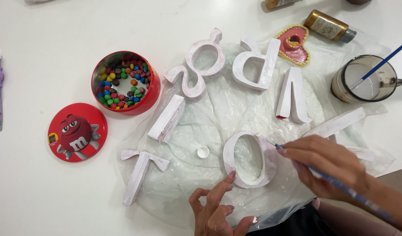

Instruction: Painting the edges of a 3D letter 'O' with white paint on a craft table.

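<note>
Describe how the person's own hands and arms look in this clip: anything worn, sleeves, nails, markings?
Both are bare: no gloves, rings, watch or sleeves in view. The left hand has short nails with a pale pinkish polish on its fingers. The right hand shows bare to the forearm, nails similarly tinted.

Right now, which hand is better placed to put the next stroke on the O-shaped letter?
The right hand: it holds the blue-handled brush with the tip at the right edge of the O-shaped letter. The left hand is empty, fingertips by the letter's lower edge.
</note>
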